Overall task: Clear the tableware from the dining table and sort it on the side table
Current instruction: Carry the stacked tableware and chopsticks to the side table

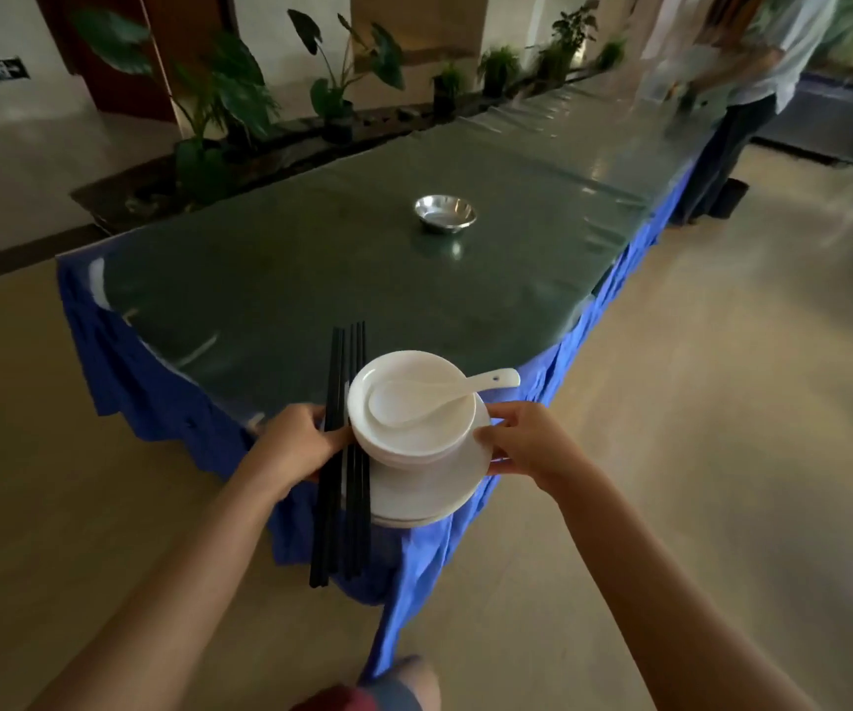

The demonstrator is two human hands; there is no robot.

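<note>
Tableware here is a white stack carried in both hands just over the near corner of the tabletop (pixel 311 238): bowls (pixel 409 433) nested on plates (pixel 424 492), a white spoon (pixel 429 397) lying loose in the top bowl, and black chopsticks (pixel 343 454) held against the stack's left side. The left hand (pixel 297 441) has its grip curled round the chopsticks and the stack's edge; the right hand (pixel 524 443) pinches the plate rim on the other side. The china looks stiff, smooth and breakable, fairly heavy as a pile, so support under the bottom plate seems safest, kept level because the spoon and chopsticks could slide off. A metal bowl (pixel 444 213) sits alone farther along the tabletop. How many bowls and plates are stacked is hard to count, and the fingers beneath are hidden. A person (pixel 752 69) at the far end is blurred and cut off.
</note>
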